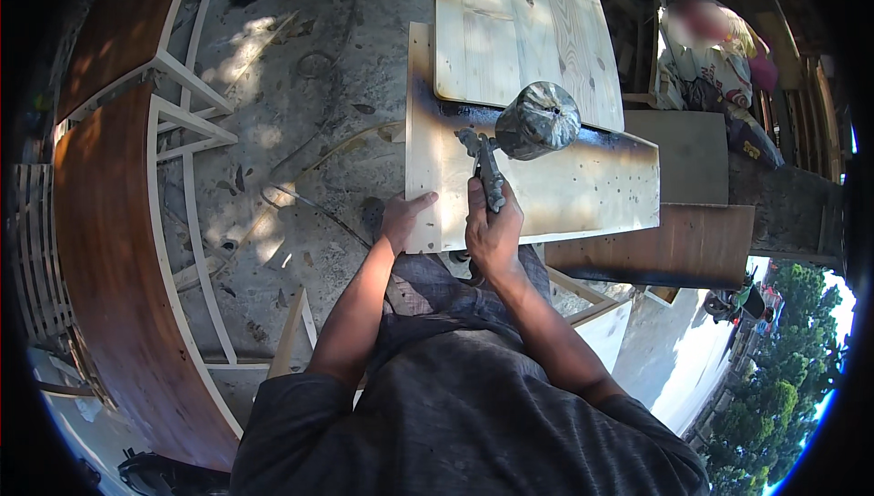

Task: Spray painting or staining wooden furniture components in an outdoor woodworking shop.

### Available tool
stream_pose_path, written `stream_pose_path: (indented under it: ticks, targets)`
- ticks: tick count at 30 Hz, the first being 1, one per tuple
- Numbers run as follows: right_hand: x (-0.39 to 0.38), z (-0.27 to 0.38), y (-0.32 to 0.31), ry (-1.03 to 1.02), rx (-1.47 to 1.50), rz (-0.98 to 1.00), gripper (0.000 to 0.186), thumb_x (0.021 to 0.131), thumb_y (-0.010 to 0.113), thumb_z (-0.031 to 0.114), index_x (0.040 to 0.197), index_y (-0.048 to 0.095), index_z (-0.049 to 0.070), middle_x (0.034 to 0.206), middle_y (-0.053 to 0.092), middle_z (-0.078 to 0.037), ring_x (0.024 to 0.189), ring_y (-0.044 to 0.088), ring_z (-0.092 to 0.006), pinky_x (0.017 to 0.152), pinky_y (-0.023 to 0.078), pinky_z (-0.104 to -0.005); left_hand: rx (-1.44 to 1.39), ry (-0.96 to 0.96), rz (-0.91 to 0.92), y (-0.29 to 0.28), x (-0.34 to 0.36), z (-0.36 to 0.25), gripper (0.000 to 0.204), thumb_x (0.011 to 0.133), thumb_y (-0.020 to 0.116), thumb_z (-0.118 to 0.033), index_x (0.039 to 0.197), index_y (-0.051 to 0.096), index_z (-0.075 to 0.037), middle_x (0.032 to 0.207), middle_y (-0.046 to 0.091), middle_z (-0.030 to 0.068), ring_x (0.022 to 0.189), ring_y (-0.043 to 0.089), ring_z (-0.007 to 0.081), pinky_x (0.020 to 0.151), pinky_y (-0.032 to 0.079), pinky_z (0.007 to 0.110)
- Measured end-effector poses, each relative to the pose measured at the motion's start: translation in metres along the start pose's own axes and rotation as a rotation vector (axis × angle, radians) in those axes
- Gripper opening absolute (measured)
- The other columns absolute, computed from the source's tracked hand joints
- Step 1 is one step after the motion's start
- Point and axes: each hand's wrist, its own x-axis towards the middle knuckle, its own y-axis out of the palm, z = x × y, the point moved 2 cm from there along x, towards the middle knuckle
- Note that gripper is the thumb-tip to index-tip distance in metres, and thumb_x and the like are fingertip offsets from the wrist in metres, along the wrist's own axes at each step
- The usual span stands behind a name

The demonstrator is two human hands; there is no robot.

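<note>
A flat, pale wooden board (574,191) with smoky dark shading is lying in front. Over it, the right hand (496,225) is curling its fingers round a grey, paint-crusted spray gun (491,179) with a rounded, streaked cup (539,121), while the left hand (403,220) is gripping the board's left edge, thumb on top

1. Thumb aside, the fingers of the left hand (401,220) are mostly hidden at the left edge of the pale board (587,188), near its lower corner.
2. The right hand (497,234) covers most of the grip of the spray gun (490,177).
3. The picture's top cuts off the upper panel (519,27).
4. A blurred patch (699,23) obscures something beside the sacks (719,70).
</note>
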Motion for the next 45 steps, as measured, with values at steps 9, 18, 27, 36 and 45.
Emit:
stream_pose_path:
  ticks: [9, 18, 27, 36, 45]
  targets:
    - [-0.008, 0.003, 0.01, 0.005, -0.083, 0.064, 0.034, 0.099, 0.064, 0.02, 0.118, 0.061, -0.007, 0.095, 0.068, -0.029, 0.085, 0.066, -0.0456, 0.074, 0.052, -0.0466, 0.035, -0.005, 0.0, 0.005, -0.005, -0.01, 0.037, 0.085, 0.079, -0.022, 0.11, 0.072, 0.003, 0.095, 0.074, 0.0095, 0.078, 0.07, 0.0172, 0.071, 0.056, 0.031]
    - [0.01, 0.007, 0.038, -0.013, -0.131, 0.051, 0.033, 0.101, 0.06, 0.022, 0.117, 0.061, -0.007, 0.098, 0.066, -0.029, 0.089, 0.065, -0.0468, 0.077, 0.05, -0.05, 0.043, 0.065, -0.035, 0.006, -0.007, -0.011, 0.033, 0.086, 0.077, -0.019, 0.11, 0.072, 0.004, 0.095, 0.074, 0.0087, 0.079, 0.07, 0.016, 0.07, 0.055, 0.031]
    - [0.061, 0.049, 0.058, -0.13, -0.122, -0.055, 0.037, 0.102, 0.058, 0.024, 0.119, 0.058, -0.008, 0.099, 0.066, -0.03, 0.092, 0.063, -0.0484, 0.08, 0.049, -0.0507, 0.078, -0.06, -0.04, 0.003, -0.002, -0.011, 0.032, 0.084, 0.08, -0.02, 0.105, 0.073, 0.002, 0.088, 0.073, 0.0082, 0.072, 0.07, 0.0157, 0.065, 0.055, 0.032]
    - [0.036, 0.037, 0.056, -0.158, -0.212, -0.035, 0.035, 0.103, 0.056, 0.025, 0.117, 0.059, -0.007, 0.092, 0.066, -0.032, 0.087, 0.063, -0.0515, 0.075, 0.047, -0.0547, 0.008, -0.008, -0.032, 0.003, 0.004, -0.005, 0.034, 0.083, 0.081, -0.02, 0.106, 0.073, 0.004, 0.089, 0.074, 0.0095, 0.072, 0.07, 0.0172, 0.066, 0.056, 0.034]
    - [-0.028, 0.017, 0.031, -0.099, -0.307, 0.009, 0.039, 0.1, 0.059, 0.019, 0.125, 0.056, -0.01, 0.104, 0.065, -0.033, 0.098, 0.063, -0.0498, 0.086, 0.049, -0.0504, 0.001, -0.029, -0.006, -0.002, 0.007, 0.001, 0.034, 0.084, 0.08, -0.018, 0.108, 0.072, 0.004, 0.096, 0.074, 0.0101, 0.08, 0.071, 0.0172, 0.072, 0.056, 0.033]
